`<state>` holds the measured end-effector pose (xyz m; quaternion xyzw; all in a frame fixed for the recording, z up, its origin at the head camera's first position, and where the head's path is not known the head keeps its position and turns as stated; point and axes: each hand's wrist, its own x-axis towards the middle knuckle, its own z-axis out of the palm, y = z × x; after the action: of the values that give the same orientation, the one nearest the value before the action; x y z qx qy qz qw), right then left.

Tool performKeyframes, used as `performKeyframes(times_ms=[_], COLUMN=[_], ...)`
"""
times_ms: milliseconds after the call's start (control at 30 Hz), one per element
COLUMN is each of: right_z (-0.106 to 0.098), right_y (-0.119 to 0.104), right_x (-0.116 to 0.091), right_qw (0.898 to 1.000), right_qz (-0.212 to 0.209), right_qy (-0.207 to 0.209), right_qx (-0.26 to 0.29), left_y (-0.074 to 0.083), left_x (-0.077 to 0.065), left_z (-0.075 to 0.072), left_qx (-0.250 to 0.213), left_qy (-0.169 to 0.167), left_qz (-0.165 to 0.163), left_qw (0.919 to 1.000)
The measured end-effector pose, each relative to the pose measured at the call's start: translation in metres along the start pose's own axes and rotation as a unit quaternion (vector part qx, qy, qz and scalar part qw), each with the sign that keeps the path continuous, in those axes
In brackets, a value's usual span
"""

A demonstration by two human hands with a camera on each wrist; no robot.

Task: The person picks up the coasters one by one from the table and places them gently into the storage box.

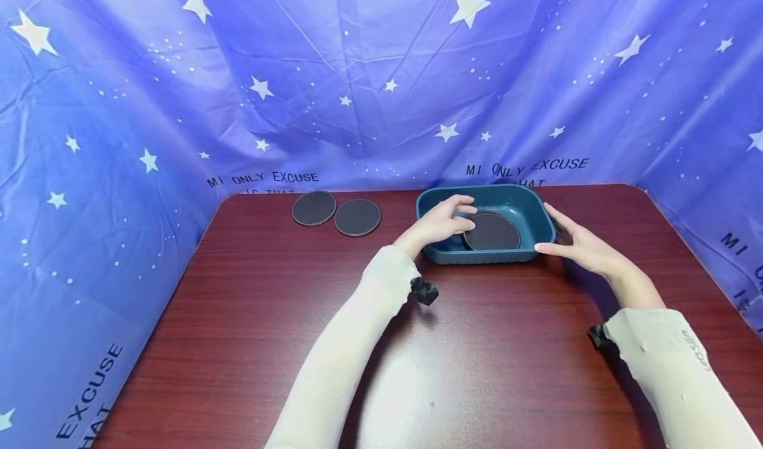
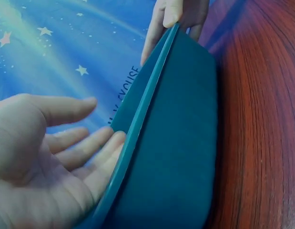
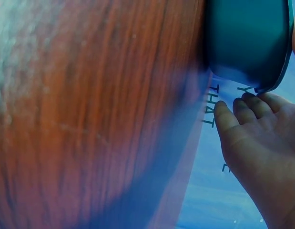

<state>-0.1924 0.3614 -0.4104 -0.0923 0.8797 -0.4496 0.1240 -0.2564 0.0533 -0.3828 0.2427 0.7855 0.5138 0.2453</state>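
Observation:
A deep blue-green plastic basin [image 1: 485, 257] with rounded corners stands at the back of the table, and a dark round coaster [image 1: 493, 232] lies inside it. My left hand [image 1: 440, 222] reaches over the basin's left end, its fingertips right at the coaster's left edge. In the left wrist view the same hand [image 2: 54, 152] has thumb and fingers apart, with nothing between them. My right hand [image 1: 587, 247] holds the basin's right end, thumb at the front corner and fingers along the far side. Two more coasters, one [image 1: 314, 208] beside the other [image 1: 357, 217], lie left of the basin.
The dark red wood-grain table [image 1: 477, 356] ends just behind the basin and coasters. A blue star-patterned cloth [image 1: 357, 71] hangs behind and along both sides. Black wrist cameras, left [image 1: 424, 291] and right [image 1: 601, 338], sit at the white sleeves' cuffs.

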Motion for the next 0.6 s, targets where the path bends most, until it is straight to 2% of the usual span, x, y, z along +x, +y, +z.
performKeyframes(times_ms=[200, 400, 600], right_z=[0.000, 0.000, 0.000], right_y=[0.001, 0.002, 0.003], right_x=[0.000, 0.001, 0.001], right_qw=[1.000, 1.000, 1.000], right_qz=[-0.002, -0.004, -0.003], right_qy=[-0.001, -0.002, -0.003], right_qx=[0.004, 0.004, 0.005], left_y=[0.002, 0.002, -0.004], left_x=[-0.007, -0.014, -0.022], left_z=[-0.009, -0.019, -0.031], left_qx=[-0.009, -0.036, -0.043], left_qy=[0.007, 0.010, 0.037], left_qz=[0.062, 0.130, 0.172], left_qw=[0.9980, 0.9908, 0.9834])
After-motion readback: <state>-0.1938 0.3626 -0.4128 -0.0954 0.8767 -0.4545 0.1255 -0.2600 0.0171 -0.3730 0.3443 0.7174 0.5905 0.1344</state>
